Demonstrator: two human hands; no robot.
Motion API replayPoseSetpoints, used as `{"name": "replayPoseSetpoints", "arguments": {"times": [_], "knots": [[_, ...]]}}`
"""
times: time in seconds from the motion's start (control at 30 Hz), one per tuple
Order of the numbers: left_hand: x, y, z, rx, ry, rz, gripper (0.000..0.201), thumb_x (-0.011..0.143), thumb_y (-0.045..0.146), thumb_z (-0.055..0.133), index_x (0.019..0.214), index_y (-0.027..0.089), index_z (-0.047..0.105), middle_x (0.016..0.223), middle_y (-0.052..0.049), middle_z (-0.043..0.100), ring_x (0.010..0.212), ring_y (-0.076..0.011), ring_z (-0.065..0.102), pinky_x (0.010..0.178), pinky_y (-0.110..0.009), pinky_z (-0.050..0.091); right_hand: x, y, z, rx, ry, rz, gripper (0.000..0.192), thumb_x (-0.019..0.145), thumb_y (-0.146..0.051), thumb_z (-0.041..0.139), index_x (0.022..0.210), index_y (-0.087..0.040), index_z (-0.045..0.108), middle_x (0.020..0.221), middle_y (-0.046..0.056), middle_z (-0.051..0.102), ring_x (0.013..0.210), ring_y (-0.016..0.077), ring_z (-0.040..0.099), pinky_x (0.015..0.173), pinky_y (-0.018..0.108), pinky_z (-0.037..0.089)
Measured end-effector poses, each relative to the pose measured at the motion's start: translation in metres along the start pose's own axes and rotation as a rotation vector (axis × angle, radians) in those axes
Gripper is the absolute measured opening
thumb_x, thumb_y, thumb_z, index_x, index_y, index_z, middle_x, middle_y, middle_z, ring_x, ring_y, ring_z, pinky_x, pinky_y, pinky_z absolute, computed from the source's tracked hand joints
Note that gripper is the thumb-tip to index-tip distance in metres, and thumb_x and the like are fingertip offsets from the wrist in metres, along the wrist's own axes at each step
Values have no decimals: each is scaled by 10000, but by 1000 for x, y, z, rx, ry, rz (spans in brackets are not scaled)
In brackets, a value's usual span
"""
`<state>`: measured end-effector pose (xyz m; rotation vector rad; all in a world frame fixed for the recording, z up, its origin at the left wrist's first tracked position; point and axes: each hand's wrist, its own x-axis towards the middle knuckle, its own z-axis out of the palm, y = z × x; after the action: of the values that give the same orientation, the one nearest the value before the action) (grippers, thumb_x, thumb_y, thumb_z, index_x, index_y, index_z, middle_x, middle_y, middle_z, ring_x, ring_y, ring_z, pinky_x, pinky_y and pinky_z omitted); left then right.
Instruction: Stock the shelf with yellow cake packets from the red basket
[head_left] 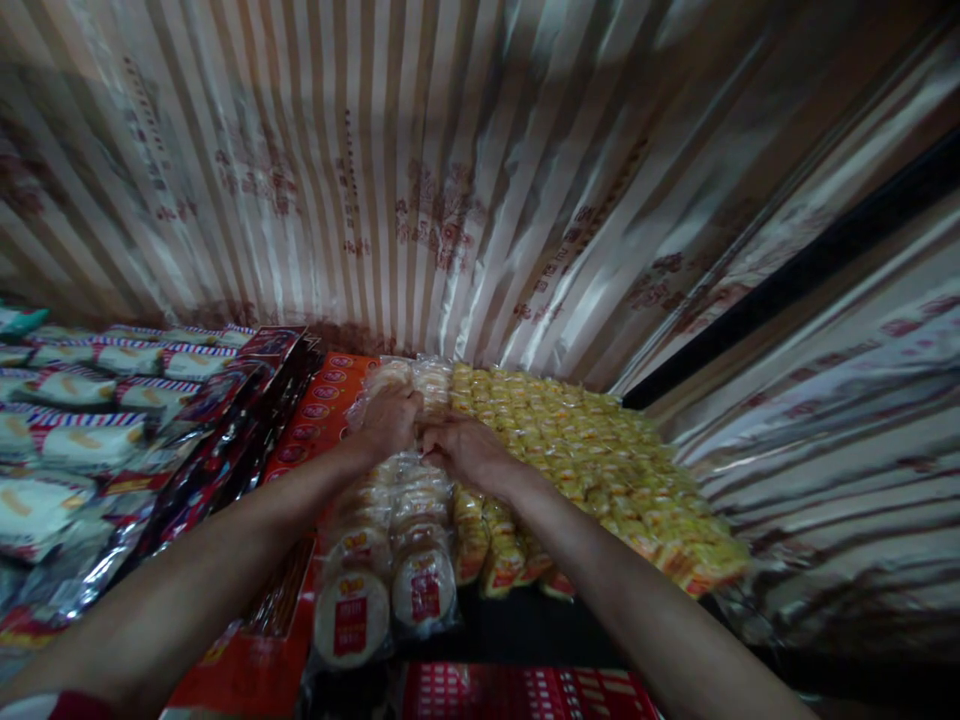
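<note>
Two rows of round, pale cakes in clear wrappers (351,618) with red labels run away from me across the display. Over the far part of these rows, my left hand (394,412) is closed, its knuckles up. My right hand (466,448) is also closed and meets the left at the fingertips. Clear wrapping shows around the fingers, but what they pinch is hidden and blurred. To the right of the cakes, close to my right wrist, several rows of small yellow-wrapped packets (585,450) stand tightly packed.
Left of the cakes lie an orange-red printed package (322,400), dark glossy bags (217,450) and white packets with striped edges (86,440). A striped plastic curtain (420,180) hangs behind, with a dark bar (795,265) at right. A red crate (525,692) is at the near edge.
</note>
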<state>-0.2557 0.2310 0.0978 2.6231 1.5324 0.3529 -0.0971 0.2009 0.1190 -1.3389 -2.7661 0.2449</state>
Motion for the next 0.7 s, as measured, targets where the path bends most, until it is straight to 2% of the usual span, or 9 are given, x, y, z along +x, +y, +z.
{"name": "replayPoseSetpoints", "arguments": {"times": [0.13, 0.23, 0.37, 0.53, 0.63, 0.7], "knots": [[0, -3, 4, -57, 23, 1, 171, 769, 311, 576, 847, 158, 573, 926, -91, 605, 926, -224, 546, 834, -341, 434, -5, 9, -7, 73, -118, -53, 145, 775, -190, 633, 873, -263, 712, 839, -16, 711, 823, 146, 608, 740, 237, 407], [0, -5, 7, -70, 41, 7, 155, 771, 297, 575, 835, 157, 577, 911, -91, 608, 914, -225, 553, 828, -342, 441, -7, 5, -14, -45, -124, -4, 164, 798, -219, 605, 908, -285, 708, 867, -3, 716, 850, 171, 623, 720, 252, 416], [3, -7, 10, -121, 32, -6, 155, 751, 284, 598, 844, 161, 588, 918, -76, 622, 925, -220, 562, 825, -328, 449, -6, -8, -17, -272, -100, 106, 168, 838, -257, 546, 868, -221, 707, 814, 65, 709, 856, 212, 616, 724, 289, 419], [3, -12, 7, -207, 30, -36, 130, 798, 252, 541, 861, 158, 604, 869, -53, 643, 824, -174, 581, 773, -296, 456, 0, -15, -13, -353, -100, 177, 197, 849, -211, 510, 898, -149, 690, 861, 118, 705, 894, 235, 591, 752, 317, 413], [-3, -14, 0, -211, -9, 66, 216, 835, 351, 514, 888, 164, 608, 892, -56, 639, 845, -177, 578, 781, -303, 456, 0, -16, -14, -356, -75, 224, 199, 852, -205, 496, 886, -139, 681, 840, 122, 699, 908, 239, 582, 755, 318, 410], [-7, -14, -4, -159, -25, 156, 325, 788, 435, 578, 959, 158, 594, 978, -80, 623, 940, -211, 561, 830, -328, 449, -1, -16, -14, -357, -56, 241, 193, 851, -209, 500, 891, -135, 673, 847, 126, 694, 911, 237, 580, 758, 314, 408]]}}
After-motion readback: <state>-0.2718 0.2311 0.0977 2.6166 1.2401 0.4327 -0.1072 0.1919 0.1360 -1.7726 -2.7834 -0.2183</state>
